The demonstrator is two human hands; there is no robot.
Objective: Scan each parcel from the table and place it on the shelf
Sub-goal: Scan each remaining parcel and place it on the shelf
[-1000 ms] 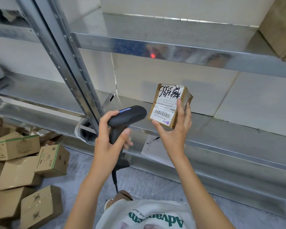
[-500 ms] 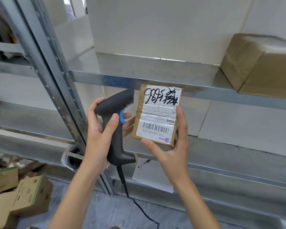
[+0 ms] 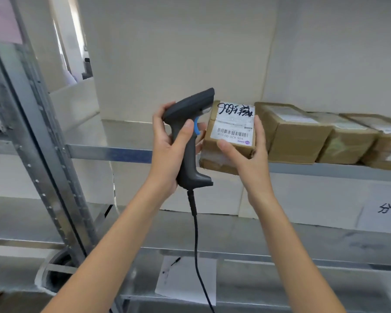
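gripping scanner (image 3: 191,141) left-handed, right hand (image 3: 246,159) fingers clamped on parcel (image 3: 231,136) labelled perhaps "516-k20-00-028"

Shelf rack (image 3: 113,152): galvanised sheet metal, dull grey sheen, perforated upright (image 3: 43,154).
Held parcel (image 3: 230,141): brown cardboard, matt, wrapped in clear glossy tape; white paper label (image 3: 235,125), smooth, black marker scrawl.
Barcode scanner (image 3: 190,136): black matt plastic, blue plastic trigger; black rubbery cable (image 3: 196,240).
Shelved parcels (image 3: 300,136): brown cardboard, tape-glossed faces.
Paper sheet (image 3: 185,281) on lower shelf: white, matt.
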